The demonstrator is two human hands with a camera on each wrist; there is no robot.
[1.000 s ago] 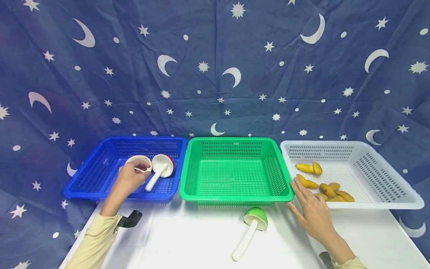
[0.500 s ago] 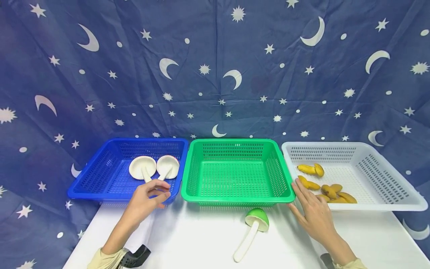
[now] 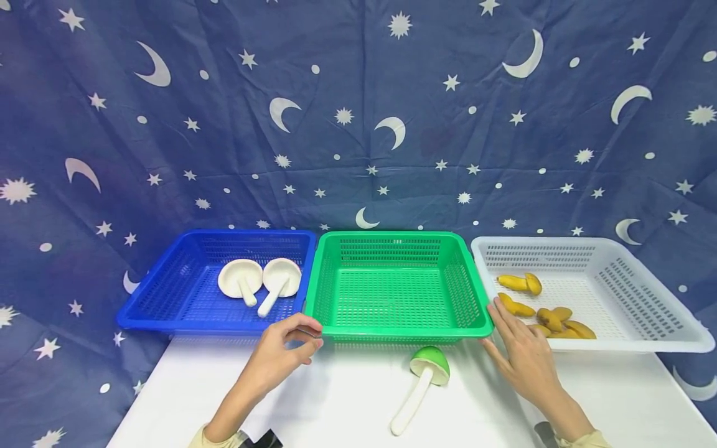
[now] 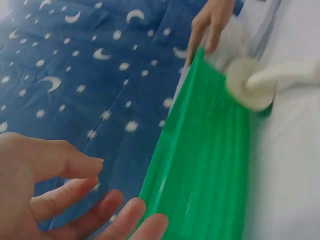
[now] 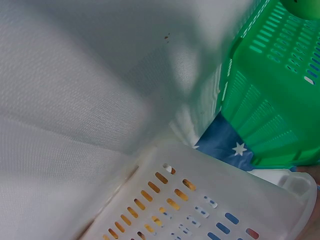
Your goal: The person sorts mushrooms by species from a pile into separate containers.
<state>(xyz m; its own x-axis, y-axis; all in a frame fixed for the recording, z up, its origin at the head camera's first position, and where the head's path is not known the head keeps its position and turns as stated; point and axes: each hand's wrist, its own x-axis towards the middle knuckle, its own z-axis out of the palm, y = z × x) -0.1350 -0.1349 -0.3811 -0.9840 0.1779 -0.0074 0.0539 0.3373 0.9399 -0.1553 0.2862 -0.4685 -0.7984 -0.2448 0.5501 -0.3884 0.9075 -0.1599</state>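
Note:
My left hand [image 3: 285, 351] is in front of the near left corner of the green basket [image 3: 392, 333], fingers loosely bent and spread, holding nothing. In the left wrist view its fingers [image 4: 67, 165] show apart beside the basket's wall. My right hand [image 3: 521, 351] rests with extended fingers on the near left corner of the white basket [image 3: 633, 344], where it meets the green one. A toy mushroom [image 3: 430, 364] with a green cap and white stem lies on the table between the hands. Two white-stemmed mushrooms [image 3: 239, 278] [image 3: 282, 278] lie underside up in the blue basket [image 3: 213, 326].
Several yellow-brown mushrooms [image 3: 520, 284] lie in the white basket's left part. The three baskets stand side by side along the back of the white table [image 3: 347, 398]. Behind them hangs a blue cloth [image 3: 336, 143] with moons and stars.
My left hand has let go of a mushroom in the blue basket and moved right and nearer, to the front of the green basket. My right hand has stayed in place.

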